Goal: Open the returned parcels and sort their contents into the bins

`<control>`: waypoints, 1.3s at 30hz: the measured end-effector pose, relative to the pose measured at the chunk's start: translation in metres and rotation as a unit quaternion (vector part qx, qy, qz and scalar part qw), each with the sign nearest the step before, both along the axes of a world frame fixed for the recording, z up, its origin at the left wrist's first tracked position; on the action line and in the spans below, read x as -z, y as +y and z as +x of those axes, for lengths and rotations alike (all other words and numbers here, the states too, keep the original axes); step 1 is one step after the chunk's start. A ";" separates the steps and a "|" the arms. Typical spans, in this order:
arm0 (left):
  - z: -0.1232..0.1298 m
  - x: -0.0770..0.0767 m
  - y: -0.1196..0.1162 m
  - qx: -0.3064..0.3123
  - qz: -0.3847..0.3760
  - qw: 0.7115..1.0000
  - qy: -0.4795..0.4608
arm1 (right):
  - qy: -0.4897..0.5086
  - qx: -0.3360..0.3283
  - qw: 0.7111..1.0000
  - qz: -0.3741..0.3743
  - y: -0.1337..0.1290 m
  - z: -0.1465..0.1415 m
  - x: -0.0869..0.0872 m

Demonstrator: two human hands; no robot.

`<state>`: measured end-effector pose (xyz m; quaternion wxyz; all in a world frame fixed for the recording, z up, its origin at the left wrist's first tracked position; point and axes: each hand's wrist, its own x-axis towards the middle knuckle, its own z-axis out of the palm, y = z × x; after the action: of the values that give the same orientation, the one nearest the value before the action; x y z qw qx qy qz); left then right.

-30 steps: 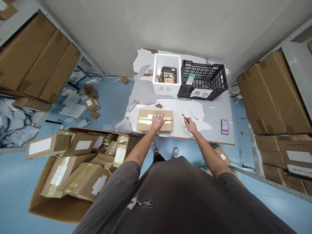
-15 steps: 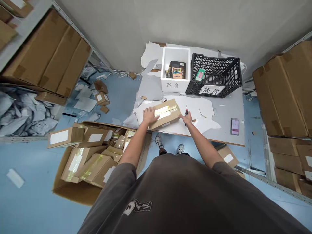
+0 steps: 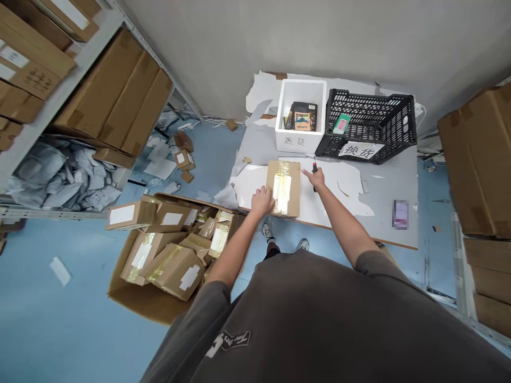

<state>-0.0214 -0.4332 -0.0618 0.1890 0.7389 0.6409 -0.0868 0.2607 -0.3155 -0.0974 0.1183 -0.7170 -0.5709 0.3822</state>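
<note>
A taped cardboard box (image 3: 294, 186) with a white label on top lies at the front edge of the table, its long side pointing away from me. My left hand (image 3: 262, 201) is closed against the box's left side, near the front corner. To the right of the box, my right hand (image 3: 318, 179) grips a box cutter (image 3: 314, 169) with a red and black handle, its tip pointing away from me. The thumb of that hand points toward the box, with a small gap between them.
Behind the box stand a white foam bin (image 3: 282, 139) holding packages and a black plastic crate (image 3: 373, 130). A phone (image 3: 400, 214) lies at the table's right. A large carton (image 3: 131, 307) full of parcels is at my left, beside a shelf with boxes (image 3: 131, 90).
The box has turned from lying slantwise to pointing away from me. My left hand has slid off its top to its left side. My right hand, with the cutter, has come away from it.
</note>
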 end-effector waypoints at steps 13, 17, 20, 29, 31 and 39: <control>0.009 0.019 0.049 0.448 0.057 0.889 -0.073 | 0.067 0.158 0.985 -0.004 -0.128 0.001 0.037; 0.045 0.016 0.038 0.334 0.059 0.940 -0.033 | 0.008 0.187 0.982 0.016 -0.061 0.015 0.038; 0.067 0.013 0.032 0.247 0.058 0.967 0.011 | -0.005 0.141 0.989 0.036 -0.028 0.024 0.031; 0.068 -0.001 0.046 0.258 -0.037 0.964 0.049 | 0.202 0.019 0.975 -0.091 -0.100 0.047 0.001; 0.073 -0.001 0.046 0.249 -0.023 0.968 0.039 | 0.229 0.002 0.965 -0.124 -0.117 0.044 -0.003; 0.088 0.005 0.044 0.215 -0.031 0.976 0.029 | 0.238 -0.019 0.960 -0.147 -0.114 0.049 -0.008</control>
<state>0.0667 -0.3889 -0.0670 0.1705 0.8504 0.4690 -0.1668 0.3099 -0.4292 -0.0896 0.1370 -0.6038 -0.4769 0.6239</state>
